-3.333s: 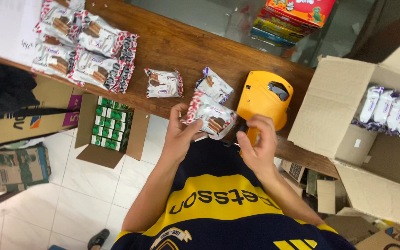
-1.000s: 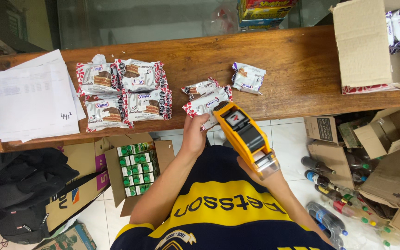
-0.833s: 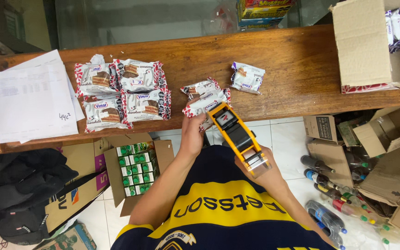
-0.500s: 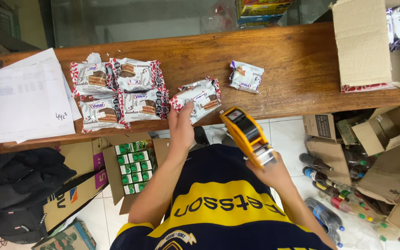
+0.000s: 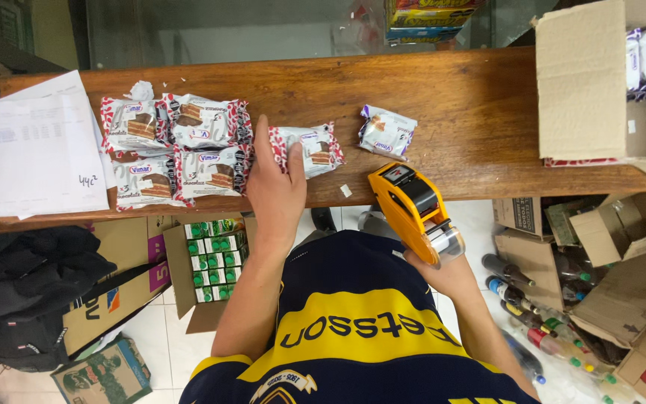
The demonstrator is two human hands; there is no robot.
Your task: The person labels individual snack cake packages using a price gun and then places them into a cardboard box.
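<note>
A: Wooden counter [image 5: 472,112] across upper frame, boxes on the floor below.
B: Left hand [image 5: 274,191] flat at centre, fingers spread, pinning snack pack [image 5: 309,148] beside the four-pack block [image 5: 177,150], likely for alignment.
A: Right hand [image 5: 443,273]?
B: Lower right, closed round yellow price gun [image 5: 413,209], tilted off the counter edge.

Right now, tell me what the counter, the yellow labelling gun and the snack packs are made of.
Counter: looks like wood, brown with visible grain and a slight sheen.
Yellow labelling gun in the right hand: seems hard moulded plastic, smooth, with black parts.
Snack pack under the left hand: apparently thin glossy plastic film, crinkled, with crimped ends.
</note>
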